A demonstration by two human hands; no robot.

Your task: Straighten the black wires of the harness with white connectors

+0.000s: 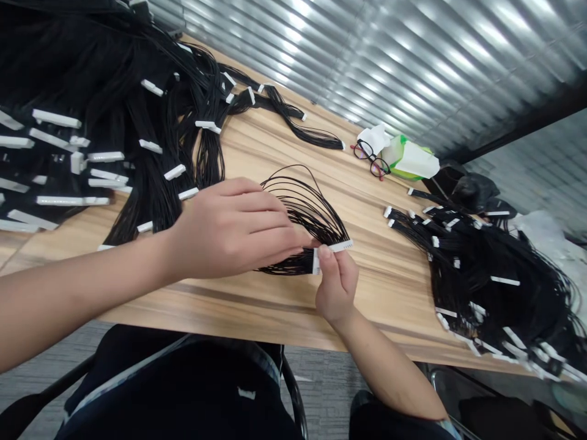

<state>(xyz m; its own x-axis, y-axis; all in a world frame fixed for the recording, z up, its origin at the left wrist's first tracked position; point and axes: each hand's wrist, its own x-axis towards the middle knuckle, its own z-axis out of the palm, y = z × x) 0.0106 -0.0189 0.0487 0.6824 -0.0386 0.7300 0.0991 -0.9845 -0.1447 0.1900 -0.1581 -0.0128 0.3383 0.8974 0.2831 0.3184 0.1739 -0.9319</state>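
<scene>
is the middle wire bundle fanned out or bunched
Fanned out: black wires loop apart from the white connector in the right hand.

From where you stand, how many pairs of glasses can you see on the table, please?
1: black-framed glasses near the table's far edge, beside a white-and-green packet; another could be hidden under the wire bundles.

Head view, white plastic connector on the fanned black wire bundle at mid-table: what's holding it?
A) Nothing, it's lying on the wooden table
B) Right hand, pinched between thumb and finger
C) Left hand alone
B. The right hand pinches the white plastic connector at the end of the black wire bundle, while the left hand sits beside it.
</scene>
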